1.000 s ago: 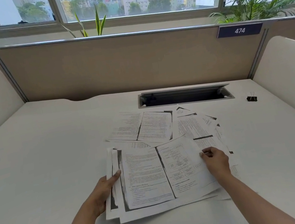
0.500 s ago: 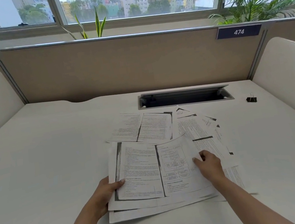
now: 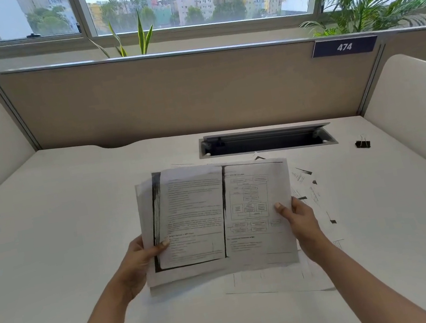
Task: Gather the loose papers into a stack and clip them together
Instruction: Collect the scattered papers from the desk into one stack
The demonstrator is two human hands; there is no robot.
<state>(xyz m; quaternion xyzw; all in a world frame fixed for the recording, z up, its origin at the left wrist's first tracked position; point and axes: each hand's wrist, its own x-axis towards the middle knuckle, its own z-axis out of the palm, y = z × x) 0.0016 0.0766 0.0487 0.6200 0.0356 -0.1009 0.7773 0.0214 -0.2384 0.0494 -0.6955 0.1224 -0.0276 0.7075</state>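
Note:
A small stack of photocopied papers is lifted off the white desk and tilted toward me. My left hand grips its left edge, thumb on the top sheet. My right hand grips its right edge the same way. More loose papers lie flat on the desk behind and under the lifted stack, mostly hidden by it; one sheet shows below the stack. A black binder clip sits alone at the far right of the desk, well away from both hands.
An open cable slot is cut into the desk just beyond the papers. A tan partition with a "474" label closes the back, and padded side panels stand at left and right. The white desk spreads out to the left.
Both hands closed on the near stack's side edges and raised it off the desk, tilting it up toward me. The other sheets stayed on the desk.

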